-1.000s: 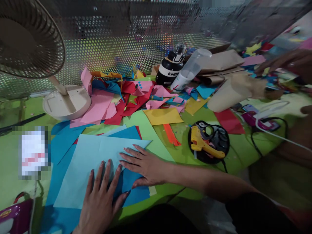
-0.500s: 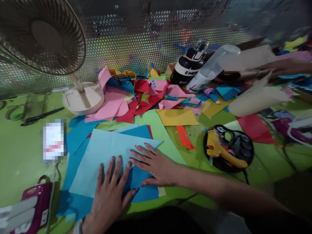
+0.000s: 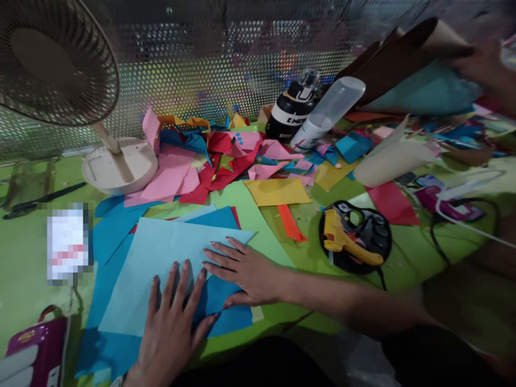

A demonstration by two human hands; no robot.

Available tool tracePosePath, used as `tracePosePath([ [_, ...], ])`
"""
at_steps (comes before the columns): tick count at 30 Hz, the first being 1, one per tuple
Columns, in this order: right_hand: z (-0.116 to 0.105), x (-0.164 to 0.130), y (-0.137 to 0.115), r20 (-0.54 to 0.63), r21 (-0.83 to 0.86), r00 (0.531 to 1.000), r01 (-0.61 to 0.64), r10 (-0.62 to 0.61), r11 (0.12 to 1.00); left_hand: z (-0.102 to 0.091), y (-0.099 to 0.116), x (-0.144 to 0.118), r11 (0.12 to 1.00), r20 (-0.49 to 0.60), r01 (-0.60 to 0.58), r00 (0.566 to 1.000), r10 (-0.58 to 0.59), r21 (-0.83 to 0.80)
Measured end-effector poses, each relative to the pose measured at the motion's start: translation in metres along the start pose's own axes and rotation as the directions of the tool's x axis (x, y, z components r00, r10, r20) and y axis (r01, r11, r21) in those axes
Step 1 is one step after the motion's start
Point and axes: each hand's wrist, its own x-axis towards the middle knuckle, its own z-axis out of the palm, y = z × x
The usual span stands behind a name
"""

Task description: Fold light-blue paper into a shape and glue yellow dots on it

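Observation:
A light blue sheet of paper, with a pointed corner at its right end, lies on top of darker blue sheets. My left hand rests flat on its lower part, fingers spread. Flat on the sheet's right part lies my right hand, fingers apart, its fingertips pointing left. The two hands are close together, and neither grips anything. Green paper lies beneath and beyond the stack. To the right, a yellow glue gun sits on a round black tray.
A fan stands at the back left, beside pink and red paper scraps. Behind are a black bottle and a clear bottle. A purple device is front left. Another person's hand holds brown paper far right.
The view has shifted slightly right, so the table items sit further left. The other person's brown paper has been lifted, with light blue paper under it. My hands keep their place on the sheet.

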Motion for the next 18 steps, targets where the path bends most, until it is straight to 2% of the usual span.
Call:
tracePosePath([
  [6,-0.001,-0.001,0.004,0.013,0.050,1.000,0.009,-0.009,0.999,0.000,-0.001,-0.003,1.000,0.031,-0.010,0.999,0.009,0.027],
  [12,-0.005,-0.017,0.028,0.019,0.021,0.988,-0.155,0.155,0.988,-0.003,-0.002,-0.003,0.999,0.057,-0.027,0.998,0.025,0.019],
  [16,-0.008,-0.036,0.049,0.040,-0.054,0.961,-0.272,0.274,0.961,-0.006,0.000,-0.003,0.999,0.047,-0.029,0.998,0.028,0.029],
  [18,-0.010,-0.041,0.052,0.034,-0.090,0.950,-0.308,0.312,0.947,-0.007,0.002,-0.004,0.999,0.051,-0.037,0.998,0.035,0.032],
])
